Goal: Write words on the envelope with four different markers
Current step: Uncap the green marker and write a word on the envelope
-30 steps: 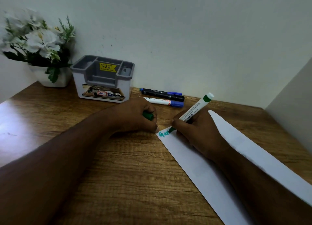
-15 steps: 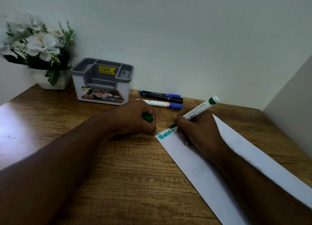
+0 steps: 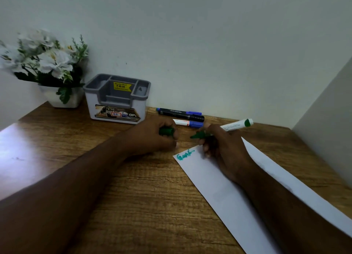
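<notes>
A long white envelope (image 3: pixel 224 189) lies slanted on the wooden desk, with a green word (image 3: pixel 184 155) written at its far left corner. My right hand (image 3: pixel 222 147) grips a white marker with green ends (image 3: pixel 235 125); its green tip (image 3: pixel 198 135) is off the paper and points left toward my left hand. My left hand (image 3: pixel 152 137) is closed around the green cap (image 3: pixel 166 131), just left of the envelope's corner. Behind the hands lie a black marker (image 3: pixel 181 115) and a white marker with a blue cap (image 3: pixel 188 123).
A grey and white desk organiser (image 3: pixel 116 99) stands at the back by the wall. White flowers in a white pot (image 3: pixel 57 97) stand in the back left corner. A side wall (image 3: pixel 327 139) borders the desk on the right.
My right hand has lifted the green marker off the envelope and turned its tip toward the cap in my left hand. The written word has gained its last stroke.
</notes>
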